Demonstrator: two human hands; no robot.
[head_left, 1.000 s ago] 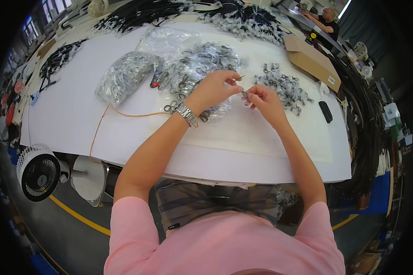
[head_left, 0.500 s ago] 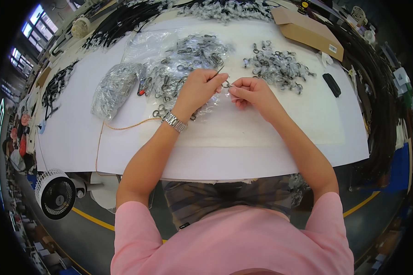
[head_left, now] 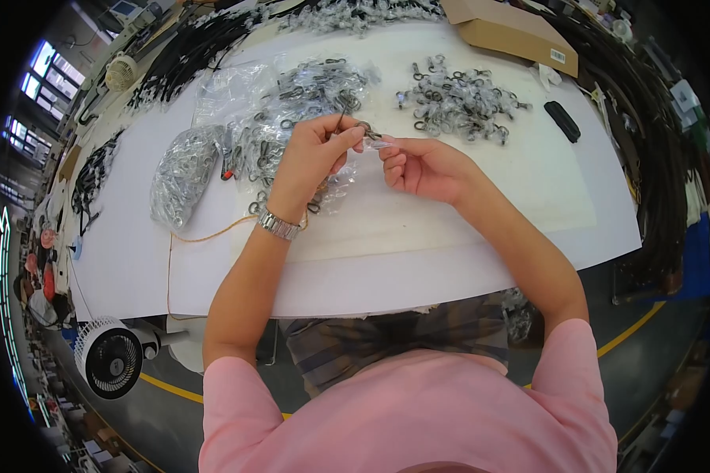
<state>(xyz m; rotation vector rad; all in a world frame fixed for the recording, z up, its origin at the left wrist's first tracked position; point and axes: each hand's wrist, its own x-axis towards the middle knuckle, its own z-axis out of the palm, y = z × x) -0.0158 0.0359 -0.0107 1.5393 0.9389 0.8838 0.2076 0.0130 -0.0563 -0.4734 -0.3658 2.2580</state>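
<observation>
My left hand (head_left: pixel 314 156), with a metal-band watch at its wrist, is closed in a pinch on a small dark metal snap hook (head_left: pixel 368 131). A thin dark pointed piece (head_left: pixel 340 120) sticks up from the same fingers; its lower part is hidden. Opposite it, my right hand (head_left: pixel 430 167) pinches a bit of clear plastic wrap (head_left: pixel 379 144) that hangs at the hook. Behind the left hand lies a heap of plastic-wrapped hooks (head_left: pixel 312 87). Beyond the right hand is a looser pile of similar hooks (head_left: pixel 465 102).
A full clear bag (head_left: pixel 185 173) lies at the left, beside a red-tipped tool (head_left: pixel 227 169) and orange string (head_left: pixel 213 235). Black straps (head_left: pixel 197 59) line the far left. A cardboard box (head_left: pixel 517 35) and black case (head_left: pixel 562 123) are at the right. A fan (head_left: pixel 112 361) stands below the table's left edge.
Both hands have shifted slightly left in view. The hook now shows more plainly at the left fingertips, and the right fingers have turned, pinching the plastic at its side.
</observation>
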